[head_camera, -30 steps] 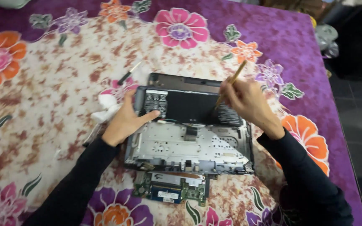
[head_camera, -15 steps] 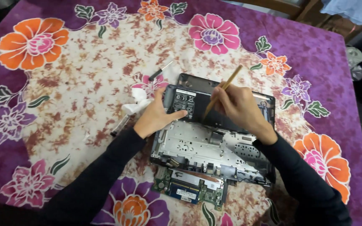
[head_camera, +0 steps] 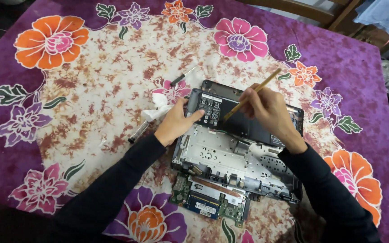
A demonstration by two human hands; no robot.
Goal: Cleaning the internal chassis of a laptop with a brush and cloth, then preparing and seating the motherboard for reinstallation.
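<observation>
An opened laptop chassis point(head_camera: 230, 157) lies on the flowered cloth, its silver inner frame bare and a black battery point(head_camera: 244, 119) along its far side. My left hand point(head_camera: 175, 122) rests flat on the chassis's left edge, thumb touching the battery's labelled end. My right hand point(head_camera: 269, 110) holds a thin wooden-handled brush point(head_camera: 251, 95) like a pen, its tip down on the battery beside the label. A green circuit board point(head_camera: 210, 202) sits loose against the chassis's near edge.
A purple tablecloth with orange and pink flowers point(head_camera: 91, 103) covers the table. A crumpled white tissue point(head_camera: 155, 110) and a small dark tool point(head_camera: 138, 132) lie left of the laptop, another slim tool point(head_camera: 182, 76) beyond it. A wooden chair point(head_camera: 311, 11) stands at the far side.
The view has shifted, so the laptop sits lower and more to the right. My hands keep their hold; the brush tip has moved slightly over the battery.
</observation>
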